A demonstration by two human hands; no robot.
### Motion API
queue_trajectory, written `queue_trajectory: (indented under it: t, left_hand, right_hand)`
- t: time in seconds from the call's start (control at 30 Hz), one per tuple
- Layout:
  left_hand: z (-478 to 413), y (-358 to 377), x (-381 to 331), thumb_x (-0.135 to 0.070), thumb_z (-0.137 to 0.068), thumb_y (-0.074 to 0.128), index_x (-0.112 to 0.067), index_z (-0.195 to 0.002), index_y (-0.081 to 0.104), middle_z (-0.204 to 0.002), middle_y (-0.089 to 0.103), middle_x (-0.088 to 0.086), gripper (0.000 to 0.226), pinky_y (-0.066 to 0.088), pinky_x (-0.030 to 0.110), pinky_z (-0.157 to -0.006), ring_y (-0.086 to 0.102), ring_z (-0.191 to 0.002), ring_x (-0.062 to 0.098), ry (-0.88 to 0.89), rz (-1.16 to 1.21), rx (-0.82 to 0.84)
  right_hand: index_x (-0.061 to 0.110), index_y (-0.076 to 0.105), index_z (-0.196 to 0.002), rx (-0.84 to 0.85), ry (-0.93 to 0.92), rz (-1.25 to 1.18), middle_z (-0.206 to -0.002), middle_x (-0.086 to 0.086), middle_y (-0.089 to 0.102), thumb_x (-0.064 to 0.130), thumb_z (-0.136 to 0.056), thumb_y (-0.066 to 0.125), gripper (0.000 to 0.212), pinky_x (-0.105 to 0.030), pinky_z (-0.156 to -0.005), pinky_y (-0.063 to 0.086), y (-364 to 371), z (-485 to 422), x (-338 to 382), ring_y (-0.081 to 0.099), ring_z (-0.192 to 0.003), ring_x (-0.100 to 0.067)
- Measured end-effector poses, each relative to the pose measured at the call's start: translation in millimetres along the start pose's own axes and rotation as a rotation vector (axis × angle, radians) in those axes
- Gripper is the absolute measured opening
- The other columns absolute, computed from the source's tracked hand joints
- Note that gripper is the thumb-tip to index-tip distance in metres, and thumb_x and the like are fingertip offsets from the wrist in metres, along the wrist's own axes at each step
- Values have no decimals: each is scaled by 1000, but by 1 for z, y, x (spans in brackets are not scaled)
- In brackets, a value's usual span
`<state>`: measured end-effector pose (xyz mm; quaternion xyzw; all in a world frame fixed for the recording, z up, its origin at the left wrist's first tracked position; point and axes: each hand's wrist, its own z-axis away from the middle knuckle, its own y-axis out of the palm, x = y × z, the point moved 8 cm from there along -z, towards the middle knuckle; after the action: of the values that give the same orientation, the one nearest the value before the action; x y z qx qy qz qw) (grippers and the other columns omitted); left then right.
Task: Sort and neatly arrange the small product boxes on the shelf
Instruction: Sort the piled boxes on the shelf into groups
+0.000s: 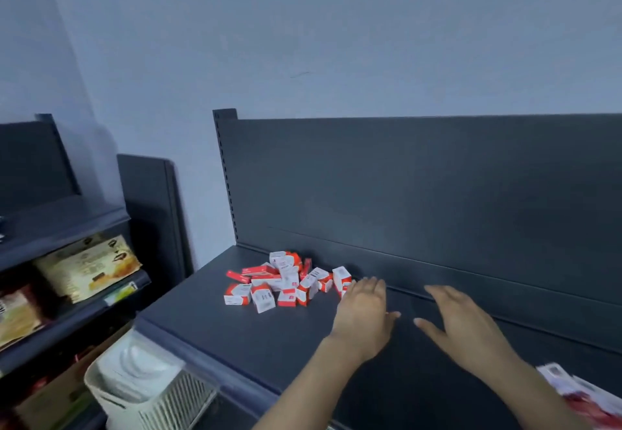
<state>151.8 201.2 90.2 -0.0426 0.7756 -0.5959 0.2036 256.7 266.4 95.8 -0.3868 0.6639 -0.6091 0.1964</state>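
- Head view: we see the small product boxes (279,281) in one loose heap at the left end of the dark shelf (202,315), close to the back panel (404,177).
- The boxes lie every which way: some flat, some on edge, some leaning on each other, with red and white faces mixed. We can make out no row or stack.
- The left hand (365,315) is flat, palm down, fingers straight, and holds nothing. Its fingertips are at the right edge of the heap, just beside the nearest box. We cannot tell if they touch it.
- The right hand (468,322) is also flat, spread and empty. It is further right over the shelf, well apart from the heap.
- Progress, our call: sorting is barely begun, if at all, and nothing looks arranged. Everything is left to do: separate by kind, square up, line up along the back panel.
- The shelf right of the heap looks like room for rows.
- In the lower right corner are red-and-white packets (579,392), too blurred to name. A white basket (134,382) sits below the shelf at left.
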Motion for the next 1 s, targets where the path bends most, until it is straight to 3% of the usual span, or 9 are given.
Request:
queue_trajectory:
  t: [0.13,0.33,0.5,0.6,0.9,1.0]
  left_hand:
    - [-9,-17,94,-30,-92,53,-6,-123,48,-127,53,10,39,33,31,-104,45,-120,25,-65,17,9]
    - [-10,-20,202,-35,-88,59,-11,-130,46,-132,52,8,50,35,31,-103,45,-124,24,-183,6,71]
    - [-4,-16,257,-41,-82,63,-17,-124,50,-125,57,1,50,46,30,-92,54,-115,20,-322,58,78]
    - [-1,-15,273,-46,-80,64,-17,-124,51,-127,55,1,54,45,29,-90,52,-116,19,-374,36,53]
    - [-10,8,264,-42,-79,67,-19,-132,46,-136,47,-1,61,34,27,-104,42,-126,18,-181,-106,167]
    - [-10,11,261,-50,-74,68,-22,-137,43,-139,45,-1,73,35,29,-106,41,-127,18,-136,-118,191]
  right_hand:
    - [19,36,-137,50,-23,-25,-140,3,43,43,-91,51,54,-26,-99,40,33,-52,70,41,-128,-14]
    - [16,45,-124,134,-59,-13,-127,0,50,40,-89,55,43,-28,-92,40,79,-104,137,47,-119,-19]
    - [15,47,-123,180,-68,8,-126,-2,52,38,-88,56,42,-29,-91,41,109,-126,159,47,-118,-19]
    - [13,44,-129,187,-61,13,-130,-4,50,36,-89,55,47,-31,-99,40,123,-137,166,45,-122,-20]
    - [17,37,-135,216,-131,32,-137,-3,42,24,-84,61,57,-32,-97,39,140,-152,176,37,-128,-21]
    - [16,38,-136,231,-113,132,-137,-7,39,33,-83,64,61,-36,-99,40,140,-152,171,36,-127,-24]
